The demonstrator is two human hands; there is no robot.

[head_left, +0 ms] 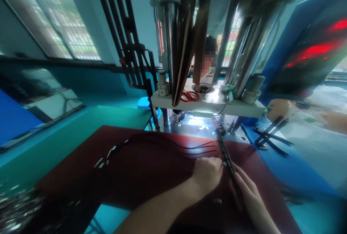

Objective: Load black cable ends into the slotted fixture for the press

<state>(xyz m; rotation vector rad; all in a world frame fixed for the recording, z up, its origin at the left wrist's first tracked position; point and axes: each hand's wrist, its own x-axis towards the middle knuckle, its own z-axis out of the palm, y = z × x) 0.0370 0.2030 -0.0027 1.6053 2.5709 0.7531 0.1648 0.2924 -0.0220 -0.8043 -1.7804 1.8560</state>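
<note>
My left hand (207,174) is curled into a loose fist on the dark red mat (141,169), its fingers pinching the black cables (189,146) where they meet a long black strip (226,156). My right hand (248,190) lies flat along the right side of that strip, fingers stretched and pressing against it. The strip runs from the hands up toward the lit base of the press machine (206,105). The cables trail off to the left, ending in small metal connectors (104,158).
The machine's steel columns (170,46) rise overhead; a red ring (189,96) lies on its white plate. Another person sits behind the machine. Loose black strips (271,136) lie on the blue surface at right. Shiny metal parts (16,208) are heaped at lower left.
</note>
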